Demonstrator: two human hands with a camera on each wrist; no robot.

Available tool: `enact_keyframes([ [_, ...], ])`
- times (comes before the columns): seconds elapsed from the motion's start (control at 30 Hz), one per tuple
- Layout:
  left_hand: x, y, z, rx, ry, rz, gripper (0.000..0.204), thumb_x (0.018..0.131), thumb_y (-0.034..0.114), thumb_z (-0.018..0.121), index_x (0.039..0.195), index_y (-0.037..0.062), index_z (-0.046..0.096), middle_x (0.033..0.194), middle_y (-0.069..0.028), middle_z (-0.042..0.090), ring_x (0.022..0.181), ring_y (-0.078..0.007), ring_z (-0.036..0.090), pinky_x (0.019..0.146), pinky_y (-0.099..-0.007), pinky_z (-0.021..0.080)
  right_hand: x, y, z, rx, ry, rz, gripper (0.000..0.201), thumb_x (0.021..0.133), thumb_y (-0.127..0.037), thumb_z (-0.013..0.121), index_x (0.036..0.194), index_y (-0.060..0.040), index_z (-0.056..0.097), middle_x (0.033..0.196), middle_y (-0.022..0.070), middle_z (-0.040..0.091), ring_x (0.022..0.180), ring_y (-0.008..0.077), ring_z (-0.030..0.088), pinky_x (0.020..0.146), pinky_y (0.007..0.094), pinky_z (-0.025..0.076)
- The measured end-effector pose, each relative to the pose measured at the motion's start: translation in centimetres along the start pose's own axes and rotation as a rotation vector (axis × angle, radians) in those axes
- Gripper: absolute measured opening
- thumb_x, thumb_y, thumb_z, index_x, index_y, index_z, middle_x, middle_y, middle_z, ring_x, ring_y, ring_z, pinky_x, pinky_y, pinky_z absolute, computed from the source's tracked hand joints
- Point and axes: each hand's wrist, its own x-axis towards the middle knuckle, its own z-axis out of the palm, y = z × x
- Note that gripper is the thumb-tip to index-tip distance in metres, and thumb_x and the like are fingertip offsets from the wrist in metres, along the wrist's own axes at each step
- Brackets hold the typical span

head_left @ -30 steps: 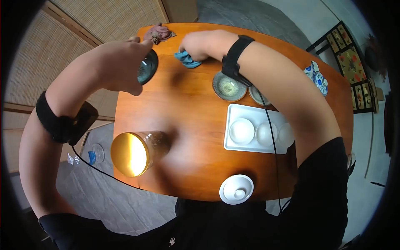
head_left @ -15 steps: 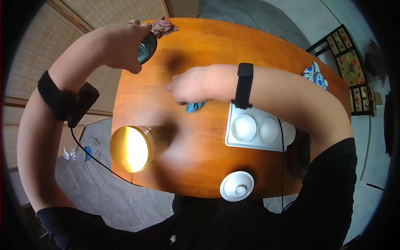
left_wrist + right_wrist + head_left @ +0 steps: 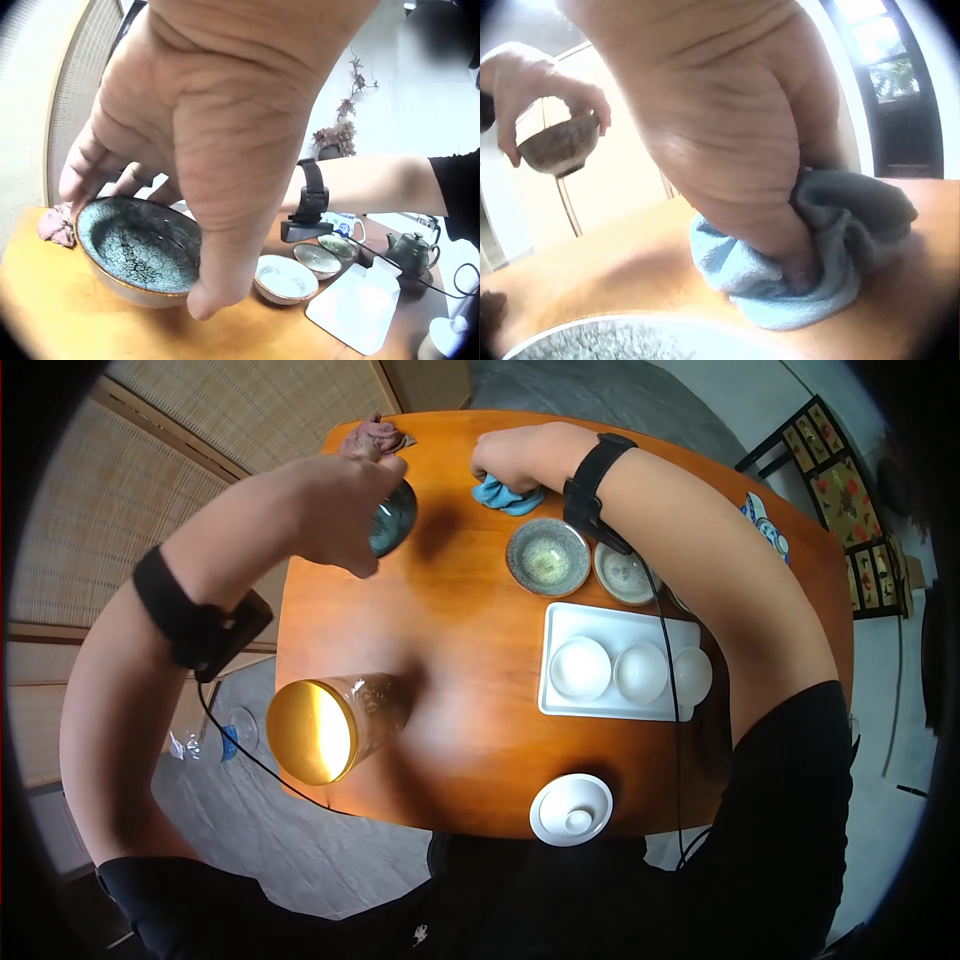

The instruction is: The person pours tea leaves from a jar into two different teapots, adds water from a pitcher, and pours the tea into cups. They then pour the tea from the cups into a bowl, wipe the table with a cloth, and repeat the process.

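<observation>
My left hand grips a dark teal crackled bowl by its rim; in the left wrist view the bowl is held between thumb and fingers, its inside showing. The right wrist view shows that bowl raised above the table. At the table's far side my right hand holds a bunched blue cloth against the wood. Thumb and fingers sink into the cloth in the right wrist view. A grey speckled bowl sits just nearer than the cloth.
Another grey bowl stands right of the speckled one. A white tray holds three white cups. Nearer are a gold-lidded jar and a white lidded bowl. A pinkish cloth lies at the far left corner.
My right hand and the blue cloth came toward me over the table, then moved back to the far side and further right. My left hand, still gripping the bowl, has shifted right.
</observation>
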Motion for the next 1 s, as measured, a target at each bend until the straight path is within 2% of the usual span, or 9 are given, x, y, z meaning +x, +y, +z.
enact_keyframes([
  [0.03, 0.4, 0.7, 0.0, 0.010, -0.053, 0.012, 0.077, 0.064, 0.019, 0.084, 0.128, -0.0039, 0.048, 0.115, -0.0249, 0.061, 0.109, -0.0408, 0.065, 0.090, -0.0446, 0.056, -0.3, 0.3, 0.2, 0.009, 0.033, -0.003, 0.033, 0.080, 0.001, 0.068, 0.111, -0.0088, 0.072, 0.108, 0.0108, 0.071, 0.097, 0.0316, 0.070, 0.077, 0.0436, 0.056],
  [0.07, 0.9, 1.0, 0.7, 0.039, 0.019, 0.073, 0.075, 0.064, 0.021, 0.086, 0.125, -0.0023, 0.049, 0.115, -0.0226, 0.060, 0.108, -0.0404, 0.065, 0.089, -0.0456, 0.055, -0.6, 0.7, 0.4, 0.019, 0.065, -0.005, 0.034, 0.080, 0.002, 0.067, 0.111, -0.0107, 0.071, 0.105, 0.0093, 0.072, 0.096, 0.0304, 0.071, 0.075, 0.0434, 0.056],
  [0.17, 2.4, 2.3, 1.6, 0.089, -0.020, 0.170, 0.081, 0.065, 0.026, 0.086, 0.132, -0.0012, 0.049, 0.125, -0.0237, 0.059, 0.107, -0.0394, 0.068, 0.086, -0.0458, 0.058, -3.3, 1.2, 0.7, -0.039, 0.172, -0.044, 0.039, 0.080, -0.001, 0.070, 0.118, -0.0120, 0.070, 0.115, 0.0086, 0.071, 0.107, 0.0329, 0.069, 0.081, 0.0434, 0.058],
  [0.27, 3.4, 3.6, 1.8, 0.115, -0.051, 0.196, 0.083, 0.065, 0.026, 0.087, 0.133, -0.0008, 0.047, 0.124, -0.0234, 0.058, 0.107, -0.0392, 0.068, 0.085, -0.0458, 0.059, -4.0, 1.7, 0.2, -0.055, 0.028, 0.035, 0.062, 0.073, 0.004, 0.077, 0.131, -0.0127, 0.063, 0.133, 0.0151, 0.057, 0.122, 0.0367, 0.060, 0.095, 0.0430, 0.055],
  [0.33, 3.6, 4.2, 2.0, 0.090, -0.052, 0.186, 0.081, 0.063, 0.024, 0.088, 0.129, 0.0016, 0.047, 0.117, -0.0202, 0.057, 0.108, -0.0398, 0.066, 0.090, -0.0465, 0.056, -3.0, 3.2, 1.3, -0.009, 0.039, 0.068, 0.059, 0.074, 0.003, 0.076, 0.130, -0.0101, 0.063, 0.133, 0.0161, 0.057, 0.122, 0.0371, 0.059, 0.096, 0.0427, 0.054],
  [0.57, 4.8, 3.9, 3.8, 0.109, -0.053, 0.211, 0.083, 0.062, 0.024, 0.090, 0.129, 0.0022, 0.047, 0.118, -0.0203, 0.057, 0.107, -0.0407, 0.066, 0.090, -0.0470, 0.056, -3.4, 6.0, 2.0, -0.026, 0.041, 0.182, 0.042, 0.078, 0.001, 0.071, 0.120, -0.0012, 0.067, 0.125, 0.0186, 0.064, 0.119, 0.0361, 0.062, 0.098, 0.0426, 0.053],
  [0.6, 4.9, 3.9, 4.0, 0.108, -0.051, 0.212, 0.083, 0.062, 0.024, 0.090, 0.129, 0.0022, 0.047, 0.118, -0.0203, 0.057, 0.107, -0.0409, 0.065, 0.090, -0.0471, 0.056, -4.0, 6.0, 2.1, -0.028, 0.081, 0.160, 0.036, 0.078, 0.000, 0.071, 0.114, -0.0008, 0.070, 0.115, 0.0205, 0.069, 0.112, 0.0366, 0.065, 0.095, 0.0432, 0.055],
  [0.7, 4.9, 3.8, 4.4, 0.121, -0.047, 0.220, 0.083, 0.061, 0.024, 0.091, 0.128, 0.0021, 0.047, 0.117, -0.0205, 0.058, 0.106, -0.0414, 0.065, 0.090, -0.0472, 0.056, -5.6, 5.9, 1.6, 0.026, 0.113, 0.160, 0.030, 0.080, -0.001, 0.069, 0.110, 0.0001, 0.071, 0.109, 0.0206, 0.071, 0.104, 0.0383, 0.068, 0.090, 0.0442, 0.055],
  [1.0, 4.9, 3.8, 4.8, 0.099, -0.077, 0.230, 0.086, 0.062, 0.026, 0.093, 0.128, 0.0001, 0.045, 0.117, -0.0212, 0.058, 0.104, -0.0419, 0.066, 0.089, -0.0483, 0.055, -7.1, 6.3, 2.5, 0.075, 0.220, 0.089, 0.026, 0.086, 0.001, 0.062, 0.110, -0.0015, 0.071, 0.109, 0.0204, 0.072, 0.103, 0.0378, 0.068, 0.087, 0.0445, 0.055],
])
